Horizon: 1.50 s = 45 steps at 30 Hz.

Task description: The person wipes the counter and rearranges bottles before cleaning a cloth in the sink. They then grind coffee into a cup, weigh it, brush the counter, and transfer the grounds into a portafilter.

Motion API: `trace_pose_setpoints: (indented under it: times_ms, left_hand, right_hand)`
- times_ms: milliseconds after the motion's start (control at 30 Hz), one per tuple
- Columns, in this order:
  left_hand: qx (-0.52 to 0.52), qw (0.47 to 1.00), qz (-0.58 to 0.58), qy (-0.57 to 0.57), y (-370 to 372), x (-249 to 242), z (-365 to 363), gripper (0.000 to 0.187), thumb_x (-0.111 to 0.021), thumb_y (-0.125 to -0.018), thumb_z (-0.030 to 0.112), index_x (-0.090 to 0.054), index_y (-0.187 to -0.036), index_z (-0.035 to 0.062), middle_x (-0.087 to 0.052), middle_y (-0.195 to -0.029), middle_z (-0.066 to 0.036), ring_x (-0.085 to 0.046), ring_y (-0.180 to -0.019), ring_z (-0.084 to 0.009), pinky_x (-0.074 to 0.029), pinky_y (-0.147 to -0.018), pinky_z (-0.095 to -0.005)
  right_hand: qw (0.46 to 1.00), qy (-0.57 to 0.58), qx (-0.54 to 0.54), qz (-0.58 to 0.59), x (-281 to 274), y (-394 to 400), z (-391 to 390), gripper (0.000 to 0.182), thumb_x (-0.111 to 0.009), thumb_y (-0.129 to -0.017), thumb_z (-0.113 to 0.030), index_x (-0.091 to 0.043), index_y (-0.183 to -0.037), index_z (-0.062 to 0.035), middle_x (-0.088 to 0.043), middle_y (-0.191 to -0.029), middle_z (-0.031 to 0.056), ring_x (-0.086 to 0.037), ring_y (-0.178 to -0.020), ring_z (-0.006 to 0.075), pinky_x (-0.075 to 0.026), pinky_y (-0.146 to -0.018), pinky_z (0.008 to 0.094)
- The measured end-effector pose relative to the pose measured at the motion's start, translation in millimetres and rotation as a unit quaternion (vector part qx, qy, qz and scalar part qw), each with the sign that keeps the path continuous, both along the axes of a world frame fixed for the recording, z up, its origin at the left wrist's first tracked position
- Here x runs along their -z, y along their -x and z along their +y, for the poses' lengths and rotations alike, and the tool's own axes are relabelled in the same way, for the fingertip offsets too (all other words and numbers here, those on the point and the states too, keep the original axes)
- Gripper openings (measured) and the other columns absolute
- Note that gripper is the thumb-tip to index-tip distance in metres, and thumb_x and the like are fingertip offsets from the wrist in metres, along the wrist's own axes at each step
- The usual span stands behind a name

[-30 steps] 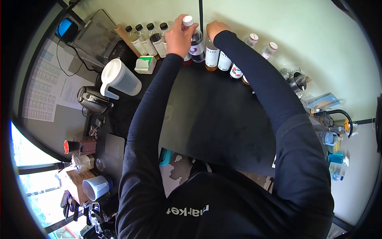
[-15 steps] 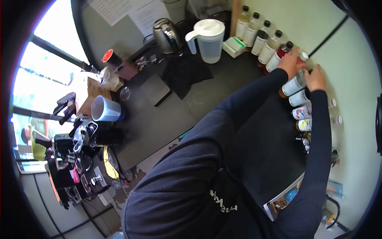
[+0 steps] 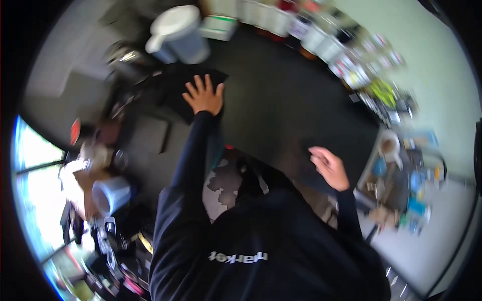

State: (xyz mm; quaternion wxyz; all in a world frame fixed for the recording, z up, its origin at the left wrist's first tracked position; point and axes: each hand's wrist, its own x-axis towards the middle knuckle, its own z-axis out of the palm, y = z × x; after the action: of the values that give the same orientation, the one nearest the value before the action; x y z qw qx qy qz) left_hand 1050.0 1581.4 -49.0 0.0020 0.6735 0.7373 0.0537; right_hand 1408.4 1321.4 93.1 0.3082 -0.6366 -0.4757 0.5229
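Observation:
My left hand is spread flat, palm down, over the black cloth on the dark counter. Its fingertips seem to touch the cloth, and nothing is held. On the other side, my right hand hovers near the counter's front edge with its fingers loosely bent and slightly apart, and I see no object in it. Just beyond the cloth stands a clear pitcher with a white lid.
A blurred row of labelled bottles lines the wall side. A white box with a green stripe is beside the lidded pitcher, a steel kettle to its left. A translucent jug stands at left; a bin with a white cup at right.
Both hands have left the bottles. The left has come across onto the black cloth; the right has drawn back toward my body. My view has turned, blurring the surroundings.

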Motion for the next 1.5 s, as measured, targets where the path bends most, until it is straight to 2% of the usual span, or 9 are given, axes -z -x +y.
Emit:
trace_pose_setpoints:
  times_ms: [267, 533, 667, 867, 933, 1100, 1300, 1400, 1500]
  left_hand:
    - [0.398, 0.914, -0.07, -0.016, -205, -26, -227, 0.066, -0.046, -0.101, 0.056, -0.043, -0.156, 0.0189, -0.03, -0.165, -0.014, -0.022, -0.152, -0.0455, -0.015, -0.118, -0.0687]
    - [0.657, 0.739, -0.123, 0.085, -315, -35, -369, 0.064, -0.056, -0.093, 0.044, -0.051, -0.148, 0.0114, -0.039, -0.159, -0.015, -0.03, -0.149, -0.0373, -0.023, -0.113, -0.0697]
    - [0.572, 0.773, -0.273, 0.039, -343, -60, -333, 0.02, -0.064, -0.089, 0.017, -0.063, -0.109, 0.0133, -0.062, -0.112, -0.003, -0.062, -0.103, -0.026, -0.049, -0.082, -0.0429]
    - [0.573, 0.817, -0.063, 0.0, -350, -41, -307, 0.053, -0.066, -0.089, 0.015, -0.054, -0.14, 0.0096, -0.061, -0.118, -0.009, -0.059, -0.109, -0.0305, -0.049, -0.092, -0.0418]
    - [0.575, 0.813, -0.03, 0.089, -359, -47, -318, 0.055, -0.067, -0.09, 0.017, -0.053, -0.142, 0.0094, -0.061, -0.121, -0.01, -0.059, -0.11, -0.031, -0.049, -0.092, -0.0409]
    - [0.433, 0.844, -0.288, 0.132, -394, -43, -325, 0.044, -0.077, -0.086, 0.027, -0.066, -0.123, 0.0048, -0.068, -0.103, -0.014, -0.067, -0.087, -0.0296, -0.053, -0.08, -0.0402]
    - [0.311, 0.794, -0.472, 0.224, -382, -76, -369, 0.048, -0.081, -0.087, 0.012, -0.061, -0.13, 0.006, -0.06, -0.083, 0.004, -0.046, -0.067, -0.0032, -0.04, -0.06, -0.0209]
    - [0.283, 0.756, -0.522, 0.274, -359, -77, -420, 0.056, -0.077, -0.089, 0.007, -0.057, -0.141, 0.0076, -0.05, -0.079, 0.008, -0.038, -0.066, -0.002, -0.033, -0.059, -0.0189]
    - [0.239, 0.77, -0.542, 0.236, -361, -66, -432, 0.04, -0.078, -0.09, 0.01, -0.065, -0.128, 0.0066, -0.046, -0.076, 0.009, -0.038, -0.066, -0.0016, -0.033, -0.058, -0.0194]
  right_hand:
    - [0.897, -0.157, 0.283, -0.301, 112, -3, -85, 0.026, -0.062, -0.101, -0.02, -0.064, -0.12, -0.0029, -0.066, -0.106, 0.0148, -0.067, -0.091, 0.0309, -0.056, -0.082, 0.0383]
    - [0.838, -0.006, 0.382, -0.389, 116, -84, -156, 0.043, -0.069, -0.094, -0.035, -0.061, -0.121, -0.0034, -0.064, -0.115, 0.0199, -0.06, -0.109, 0.042, -0.05, -0.093, 0.0491]
    - [0.871, 0.035, 0.353, -0.34, 107, -102, -202, 0.024, -0.066, -0.094, -0.026, -0.062, -0.111, -0.0088, -0.069, -0.108, 0.015, -0.065, -0.106, 0.0385, -0.052, -0.087, 0.0508]
    - [0.897, 0.131, 0.317, -0.279, 76, -139, -269, 0.033, -0.071, -0.09, -0.031, -0.058, -0.112, -0.0099, -0.067, -0.095, 0.0117, -0.067, -0.092, 0.0367, -0.053, -0.077, 0.0479]
    - [0.866, -0.067, 0.357, -0.344, 69, -148, -265, 0.039, -0.073, -0.09, -0.034, -0.058, -0.116, -0.0085, -0.063, -0.101, 0.0116, -0.063, -0.098, 0.0345, -0.052, -0.078, 0.0463]
    - [0.871, -0.153, 0.26, -0.387, 109, -169, -238, 0.04, -0.071, -0.09, -0.026, -0.059, -0.122, -0.006, -0.056, -0.111, 0.0117, -0.057, -0.101, 0.0327, -0.048, -0.089, 0.0429]
    - [0.896, -0.262, 0.312, -0.176, 105, -188, -297, 0.021, -0.071, -0.091, -0.012, -0.063, -0.109, -0.0052, -0.065, -0.109, 0.0106, -0.064, -0.1, 0.028, -0.052, -0.088, 0.0372]
    - [0.908, -0.15, 0.363, 0.145, 105, -201, -367, 0.02, -0.066, -0.101, -0.01, -0.06, -0.117, -0.0003, -0.066, -0.101, 0.0019, -0.061, -0.094, 0.0051, -0.051, -0.082, 0.0246]
    - [0.923, -0.098, 0.371, 0.042, 83, -232, -394, 0.017, -0.065, -0.1, -0.01, -0.061, -0.112, 0.0008, -0.068, -0.09, 0.0046, -0.063, -0.084, 0.0073, -0.053, -0.076, 0.0265]
